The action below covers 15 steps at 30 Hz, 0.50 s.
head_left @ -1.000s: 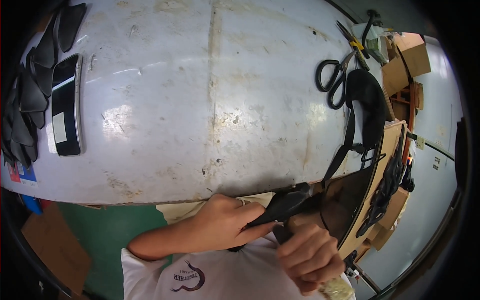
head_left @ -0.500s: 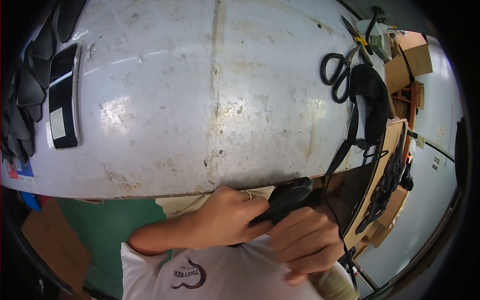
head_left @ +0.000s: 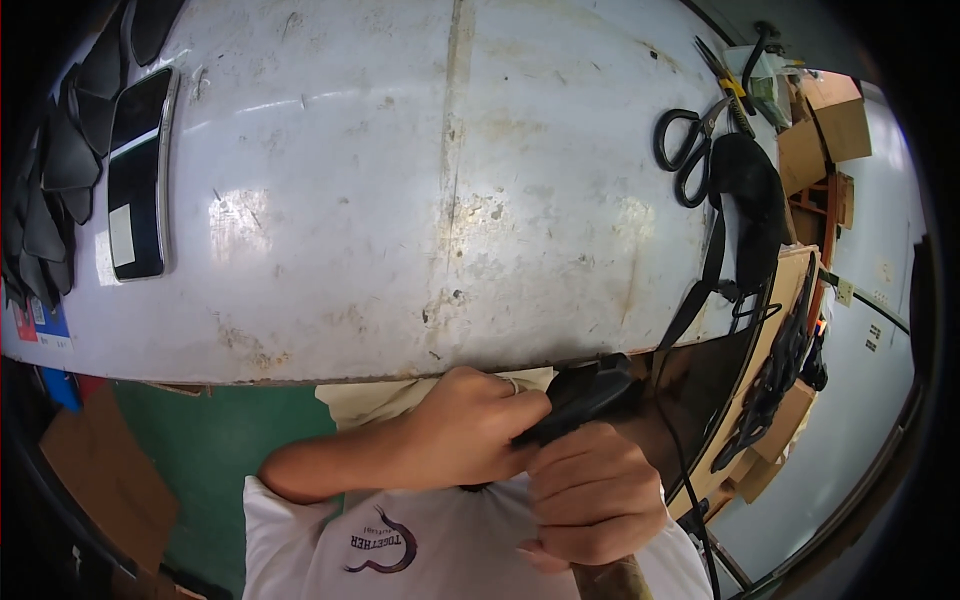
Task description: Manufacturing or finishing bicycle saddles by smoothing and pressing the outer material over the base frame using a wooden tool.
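A black, smooth, bent piece (head_left: 590,393) is held in front of my body, just off the near edge of the table. My left hand (head_left: 475,418), a ring on one finger, is closed around its left end. Against the piece's near side my right hand (head_left: 597,495) is also closed, fingers curled over; what lies inside that fist is hidden. Both hands are close together in front of my white shirt (head_left: 450,540). The kind of the black piece cannot be made out.
On the white, stained table (head_left: 330,180) lie a phone (head_left: 140,175) and several black flat pieces (head_left: 70,165) at left. At right are scissors (head_left: 690,150), yellow-handled pliers (head_left: 730,80), and a black strapped piece (head_left: 745,210). Cardboard boxes (head_left: 838,130) stand beyond; a black cable (head_left: 672,450) hangs at right.
My right hand has shifted slightly left and turned, its fingers still curled. The black piece has moved a little right, and the whole view has shifted slightly.
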Tool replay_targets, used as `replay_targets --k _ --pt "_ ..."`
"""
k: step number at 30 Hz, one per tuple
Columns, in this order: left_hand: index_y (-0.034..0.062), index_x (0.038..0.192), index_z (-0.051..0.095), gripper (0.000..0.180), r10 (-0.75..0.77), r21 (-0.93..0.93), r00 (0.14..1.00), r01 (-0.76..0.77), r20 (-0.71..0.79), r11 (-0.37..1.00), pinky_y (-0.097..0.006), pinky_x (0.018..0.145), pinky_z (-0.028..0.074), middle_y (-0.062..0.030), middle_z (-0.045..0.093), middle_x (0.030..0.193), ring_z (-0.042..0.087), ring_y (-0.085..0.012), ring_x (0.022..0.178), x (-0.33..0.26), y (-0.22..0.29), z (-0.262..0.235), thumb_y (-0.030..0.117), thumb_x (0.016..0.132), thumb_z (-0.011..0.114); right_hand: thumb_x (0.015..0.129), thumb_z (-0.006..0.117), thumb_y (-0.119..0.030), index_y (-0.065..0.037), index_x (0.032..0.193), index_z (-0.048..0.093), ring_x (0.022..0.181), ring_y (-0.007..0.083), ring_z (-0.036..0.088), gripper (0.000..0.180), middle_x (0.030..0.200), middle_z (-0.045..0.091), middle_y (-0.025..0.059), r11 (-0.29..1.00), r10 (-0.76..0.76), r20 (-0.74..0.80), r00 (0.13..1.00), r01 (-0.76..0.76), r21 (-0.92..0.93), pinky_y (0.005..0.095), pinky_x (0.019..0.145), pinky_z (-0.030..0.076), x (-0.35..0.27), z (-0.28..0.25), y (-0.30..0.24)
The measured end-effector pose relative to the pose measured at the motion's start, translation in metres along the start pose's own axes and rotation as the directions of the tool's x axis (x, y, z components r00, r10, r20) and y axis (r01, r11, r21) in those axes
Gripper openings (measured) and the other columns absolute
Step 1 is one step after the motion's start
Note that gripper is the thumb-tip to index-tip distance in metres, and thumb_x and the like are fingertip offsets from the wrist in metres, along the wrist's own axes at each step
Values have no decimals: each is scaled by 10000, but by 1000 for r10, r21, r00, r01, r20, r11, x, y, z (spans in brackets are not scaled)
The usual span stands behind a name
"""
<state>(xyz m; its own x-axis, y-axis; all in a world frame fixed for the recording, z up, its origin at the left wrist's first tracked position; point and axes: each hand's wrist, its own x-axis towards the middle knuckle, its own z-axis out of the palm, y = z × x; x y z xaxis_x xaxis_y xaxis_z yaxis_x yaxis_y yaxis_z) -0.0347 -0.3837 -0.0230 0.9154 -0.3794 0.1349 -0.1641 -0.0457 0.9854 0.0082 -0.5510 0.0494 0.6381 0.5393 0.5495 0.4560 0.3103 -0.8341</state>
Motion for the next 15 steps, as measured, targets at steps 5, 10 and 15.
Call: replay_targets --k 5,10,15 --pt "54 749 578 284 -50 -63 999 48 -19 997 -422 502 495 -106 605 635 641 -315 562 5 3 -3 128 716 850 928 752 6 16 810 570 508 233 593 218 668 614 122 921 -163 -79 983 180 347 409 456 494 -15 0 16" --pt "52 753 597 267 -41 -34 999 40 -31 999 -425 515 500 -109 620 647 646 -317 571 5 3 2 123 710 851 972 729 -190 -54 878 482 474 163 594 297 632 593 34 990 -143 -249 958 143 -17 334 487 594 -30 22 8" --pt "46 789 608 290 -39 -16 999 39 3 999 -450 527 500 -125 624 642 653 -343 593 2 -1 5 149 714 867 833 801 25 26 777 588 492 237 593 220 627 579 88 998 -50 3 999 50 -36 359 469 516 2 9 5"
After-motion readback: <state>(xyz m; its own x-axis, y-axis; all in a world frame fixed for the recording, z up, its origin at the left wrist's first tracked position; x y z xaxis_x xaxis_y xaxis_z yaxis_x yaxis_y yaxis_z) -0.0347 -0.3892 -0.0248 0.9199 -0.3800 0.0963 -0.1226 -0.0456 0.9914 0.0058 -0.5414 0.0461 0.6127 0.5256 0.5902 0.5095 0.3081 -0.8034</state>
